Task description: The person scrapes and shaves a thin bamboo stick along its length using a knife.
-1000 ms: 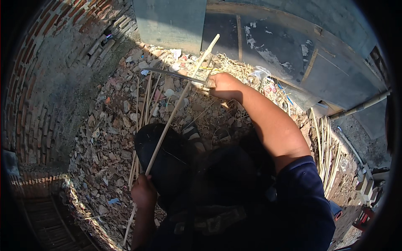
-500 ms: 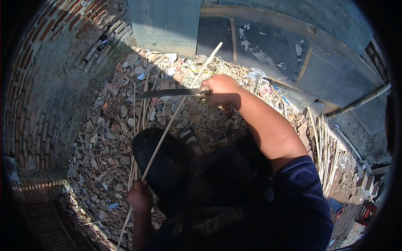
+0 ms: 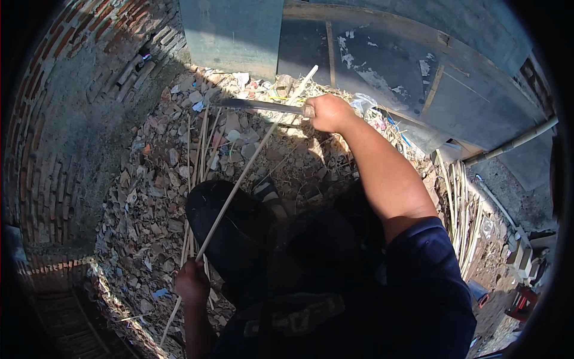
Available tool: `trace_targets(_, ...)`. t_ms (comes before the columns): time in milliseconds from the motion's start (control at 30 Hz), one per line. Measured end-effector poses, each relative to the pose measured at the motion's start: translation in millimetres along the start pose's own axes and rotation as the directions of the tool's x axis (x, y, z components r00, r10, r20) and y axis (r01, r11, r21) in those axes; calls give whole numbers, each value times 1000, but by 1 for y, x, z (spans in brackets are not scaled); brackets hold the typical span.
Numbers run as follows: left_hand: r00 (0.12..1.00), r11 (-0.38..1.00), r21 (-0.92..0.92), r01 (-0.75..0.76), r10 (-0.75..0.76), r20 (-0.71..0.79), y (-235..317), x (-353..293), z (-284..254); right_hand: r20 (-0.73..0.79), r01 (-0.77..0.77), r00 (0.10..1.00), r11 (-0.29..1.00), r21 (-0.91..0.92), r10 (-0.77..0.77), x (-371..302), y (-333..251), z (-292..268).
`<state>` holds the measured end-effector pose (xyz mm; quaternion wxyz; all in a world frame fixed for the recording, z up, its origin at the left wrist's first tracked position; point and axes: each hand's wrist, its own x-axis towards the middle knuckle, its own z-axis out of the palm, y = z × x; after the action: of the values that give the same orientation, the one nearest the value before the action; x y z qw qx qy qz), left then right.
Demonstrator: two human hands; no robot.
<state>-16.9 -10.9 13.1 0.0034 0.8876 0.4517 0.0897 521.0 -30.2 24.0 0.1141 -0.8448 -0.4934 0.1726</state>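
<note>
My right hand [image 3: 332, 113] is closed around the handle of a machete [image 3: 257, 105], whose dark blade points left. The blade lies across the upper part of a long pale bamboo strip [image 3: 244, 175]. My left hand [image 3: 192, 282] is closed around the lower part of that strip, beside my dark-clad left knee. Slanting up to the right, the strip passes over the knee and its far end reaches toward the panels. Whether the edge bites into the strip cannot be made out.
Several bamboo strips [image 3: 206, 146] lie on the rubble [image 3: 143, 221] to the left. Another bundle of strips [image 3: 459, 209] rests at the right. Pale shavings [image 3: 344, 97] lie before the dark panel [image 3: 376, 66]. A worn brick wall [image 3: 84, 131] rises on the left.
My right hand and the machete have moved up and slightly right, along the strip toward its far end. My left hand has shifted slightly down and left, still gripping the strip.
</note>
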Motion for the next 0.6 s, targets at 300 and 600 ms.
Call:
trace_targets(300, 997, 997, -76, 14, -8, 80, -2, 11, 4, 0, 29, 1000, 996, -82, -29, -4, -13, -4)
trace_targets(600, 996, 995, -100, -21, 29, 86, 10, 13, -1, -122, -262, 960, 961, -88, 250, -1, 24, -8)
